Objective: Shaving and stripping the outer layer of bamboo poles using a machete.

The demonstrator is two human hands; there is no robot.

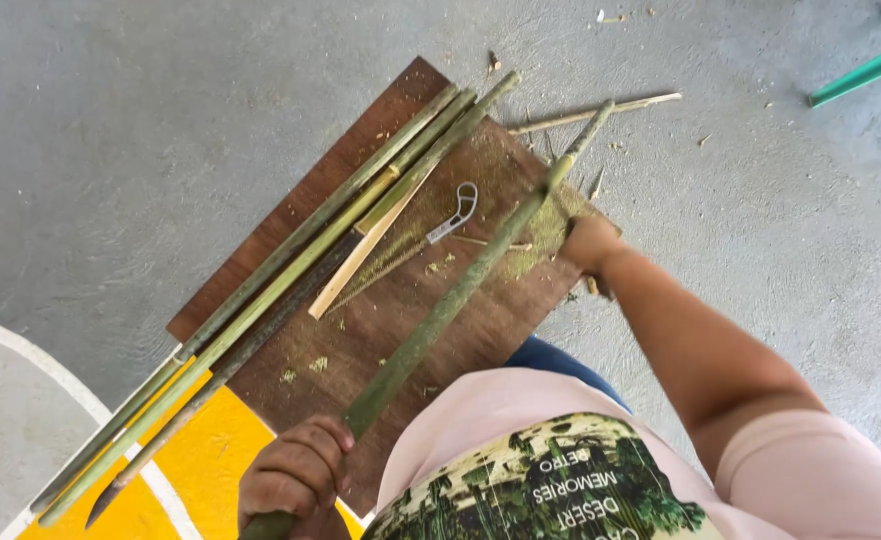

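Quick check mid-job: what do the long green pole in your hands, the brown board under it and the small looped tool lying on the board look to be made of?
Green pole: looks like raw bamboo, matt green skin, pale where scraped near the right hand; the left hand grips its near end.
Brown board: seems wood or plywood, dark grain, dull finish, dusted with green shavings.
Looped tool: probably metal, grey with a slight shine; too small to be sure.

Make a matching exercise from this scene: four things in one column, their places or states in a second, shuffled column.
Things:
1. long green bamboo pole
2. small metal clip-shaped tool
3. bundle of green bamboo strips
4. brown wooden board

Places or states:
A. lies flat on the grey concrete floor
B. lies along the board's left edge
C. held in the left hand
D. rests loose mid-board

Pairs: 1-C, 2-D, 3-B, 4-A
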